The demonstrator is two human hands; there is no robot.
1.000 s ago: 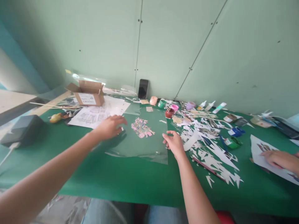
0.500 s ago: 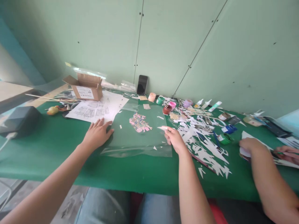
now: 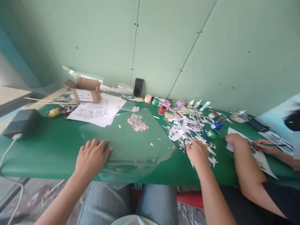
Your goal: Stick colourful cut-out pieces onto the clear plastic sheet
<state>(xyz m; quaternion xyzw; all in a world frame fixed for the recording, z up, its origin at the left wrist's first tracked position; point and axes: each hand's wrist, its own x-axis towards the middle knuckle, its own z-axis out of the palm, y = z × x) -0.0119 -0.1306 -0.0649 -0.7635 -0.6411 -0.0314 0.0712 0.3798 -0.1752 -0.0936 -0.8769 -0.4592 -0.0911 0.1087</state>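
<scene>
The box [image 3: 87, 93] sits on the back left of the desk [image 3: 56, 156]. Papers [image 3: 96, 112] lie in front of it. The phone [image 3: 138, 87] leans on the wall [image 3: 105, 40], left of the jars [image 3: 162, 109].

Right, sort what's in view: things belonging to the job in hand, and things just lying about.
In use, it seems:
clear sheet, under left hand
pink patterned cutout, between the hands
white scraps, at the right hand

Just lying about:
cardboard box
phone
printed papers
red-brown jar

Soft light, slight blur, stretched edges
</scene>
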